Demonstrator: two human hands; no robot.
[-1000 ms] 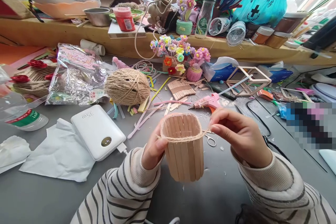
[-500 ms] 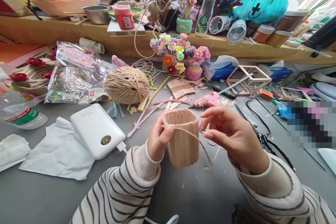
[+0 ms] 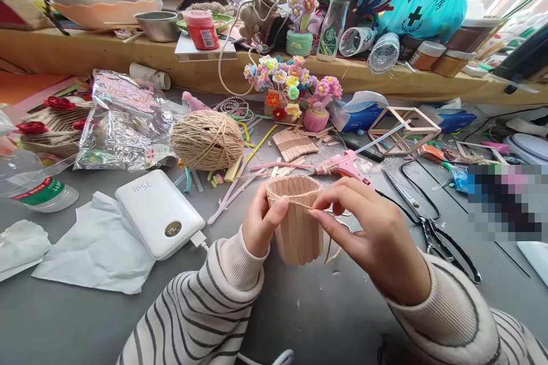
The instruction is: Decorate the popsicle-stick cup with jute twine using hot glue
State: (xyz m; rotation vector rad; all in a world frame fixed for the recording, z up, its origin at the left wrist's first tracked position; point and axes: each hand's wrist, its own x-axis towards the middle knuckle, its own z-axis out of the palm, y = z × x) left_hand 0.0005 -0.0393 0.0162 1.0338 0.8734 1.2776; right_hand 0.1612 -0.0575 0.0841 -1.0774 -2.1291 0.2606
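A cup of wooden craft sticks (image 3: 299,236) is held upright above the grey table, its open top facing up. My left hand (image 3: 262,219) grips its left side, the thumb pressing twine (image 3: 299,203) against the front near the rim. At the right of the rim my right hand (image 3: 363,222) pinches the twine between thumb and index finger; the loose end hangs below these fingers. Behind the cup to the left sits the big ball of twine (image 3: 206,141). A pink glue gun (image 3: 340,164) lies just behind my right hand.
Black-handled scissors (image 3: 428,228) lie to the right. On the left are a white power bank (image 3: 160,214) with a cable, a paper sheet (image 3: 96,245) and a plastic bottle (image 3: 47,191). Behind stand craft flowers (image 3: 282,77) and a stick frame (image 3: 405,131).
My right hand has moved left to the rim and closed its fingertips on the twine. The twine end is drawn toward it. My left hand keeps its hold on the cup.
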